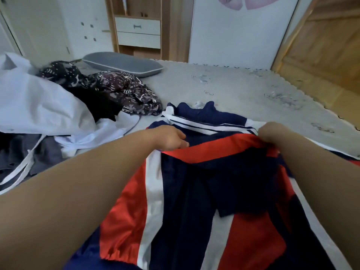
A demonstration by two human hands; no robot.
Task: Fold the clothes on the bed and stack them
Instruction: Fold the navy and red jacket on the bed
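Both hands (171, 138) (271, 133) pinch glossy striped jacket (194, 182)

The bed (243, 88) carries a jacket (194, 182), pillow (122, 63) and heaped clothes (64, 98) (perhaps unfolded).

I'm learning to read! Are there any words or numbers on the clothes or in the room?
No words or numbers can be read here.
The jacket has only red, white and navy stripes.
The pink picture on the wall shows shapes, no letters.
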